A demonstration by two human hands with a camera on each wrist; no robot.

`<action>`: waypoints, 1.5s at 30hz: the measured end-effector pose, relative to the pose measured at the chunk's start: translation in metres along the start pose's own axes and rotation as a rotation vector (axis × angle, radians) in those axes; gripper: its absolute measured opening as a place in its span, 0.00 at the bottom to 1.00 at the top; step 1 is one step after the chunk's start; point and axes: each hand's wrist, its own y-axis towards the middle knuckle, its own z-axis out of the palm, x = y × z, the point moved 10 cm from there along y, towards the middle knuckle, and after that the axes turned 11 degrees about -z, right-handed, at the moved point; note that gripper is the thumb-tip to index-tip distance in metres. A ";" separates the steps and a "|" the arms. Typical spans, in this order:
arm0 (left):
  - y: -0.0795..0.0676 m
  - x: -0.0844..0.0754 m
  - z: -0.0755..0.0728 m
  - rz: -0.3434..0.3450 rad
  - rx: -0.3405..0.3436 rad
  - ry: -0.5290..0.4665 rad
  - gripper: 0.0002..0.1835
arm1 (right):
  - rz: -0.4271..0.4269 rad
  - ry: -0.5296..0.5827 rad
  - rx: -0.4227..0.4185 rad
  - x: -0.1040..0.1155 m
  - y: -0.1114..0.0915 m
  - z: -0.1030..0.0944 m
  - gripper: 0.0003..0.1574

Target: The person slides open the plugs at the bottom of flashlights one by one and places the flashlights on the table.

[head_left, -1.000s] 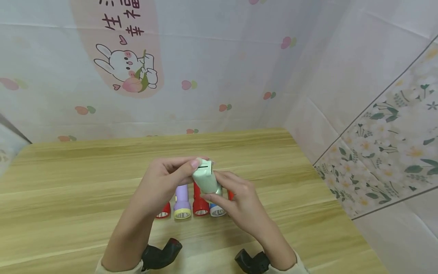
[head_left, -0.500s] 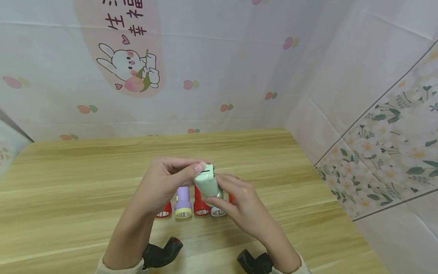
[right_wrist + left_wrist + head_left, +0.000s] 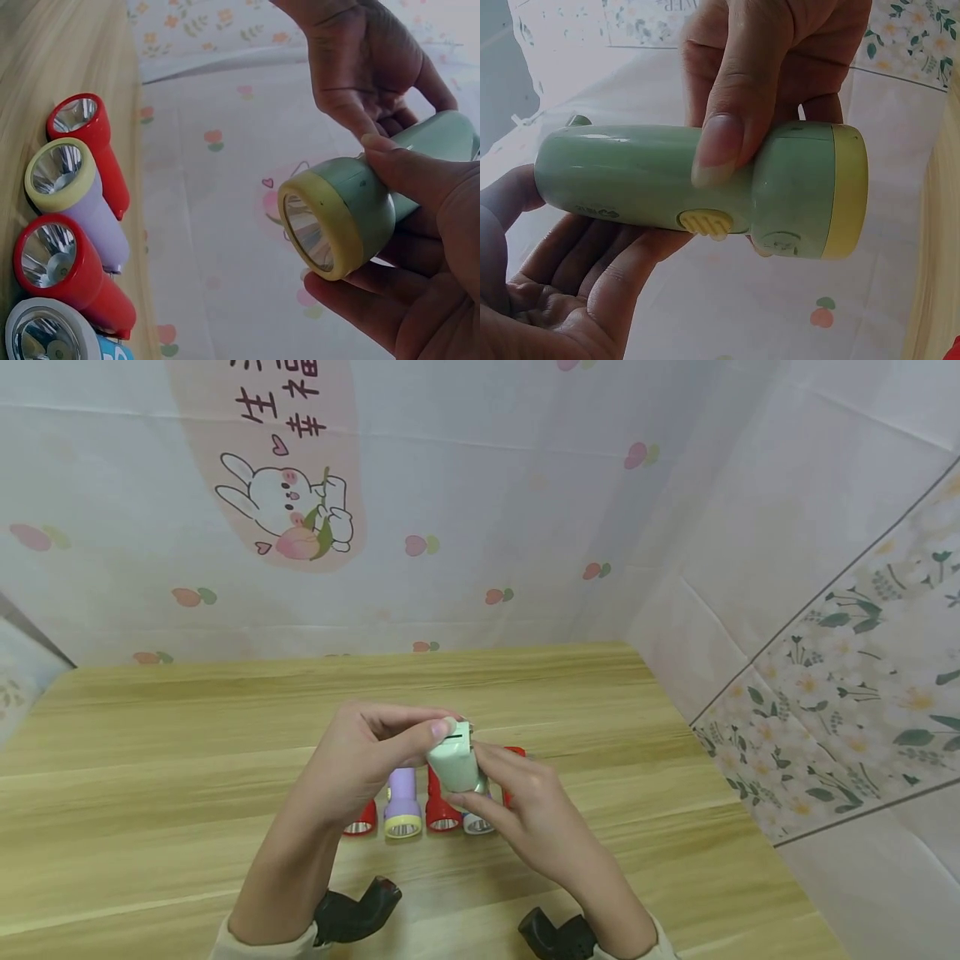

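Note:
A pale green flashlight (image 3: 455, 770) with a yellow rim is held above the table, its tail toward the head camera. My left hand (image 3: 360, 760) pinches the tail end, thumb on the end face. From the other side, my right hand (image 3: 536, 806) grips the body just behind the lamp head. The right thumb (image 3: 724, 146) lies along the barrel in the left wrist view, near a ribbed yellow switch (image 3: 705, 223). The right wrist view shows the reflector (image 3: 306, 232) inside the yellow rim; it looks unlit.
Below the hands, several flashlights lie in a row on the wooden table (image 3: 187, 777): a red one (image 3: 360, 822), a purple one (image 3: 402, 806), another red (image 3: 443, 814), a blue-and-white one (image 3: 477, 823) and a red one (image 3: 515, 756) partly hidden. A patterned curtain (image 3: 450, 510) hangs behind.
The green flashlight has come down slightly and shifted a little right, with both hands keeping their hold. The head view has also drifted slightly. More of the rightmost red flashlight shows.

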 end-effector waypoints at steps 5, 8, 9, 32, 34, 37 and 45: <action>0.001 0.001 -0.001 0.001 -0.011 0.034 0.14 | -0.001 -0.012 0.002 0.000 0.000 0.000 0.31; 0.001 0.000 0.001 0.016 -0.004 0.072 0.13 | 0.009 0.004 0.012 -0.001 0.000 0.001 0.29; 0.001 0.000 0.001 0.022 0.003 0.083 0.13 | 0.014 0.008 0.015 -0.001 0.000 0.001 0.29; 0.001 0.004 -0.001 -0.027 -0.025 0.105 0.11 | 0.027 0.021 0.056 0.000 0.000 0.004 0.17; 0.001 0.004 0.000 -0.021 -0.026 0.096 0.11 | 0.025 0.017 0.059 0.000 0.000 0.003 0.17; 0.001 0.003 0.000 -0.015 -0.028 0.089 0.10 | 0.027 0.009 0.062 0.000 0.000 0.004 0.15; 0.002 0.004 -0.001 -0.022 -0.055 0.070 0.11 | 0.009 -0.001 0.053 0.000 0.000 0.004 0.14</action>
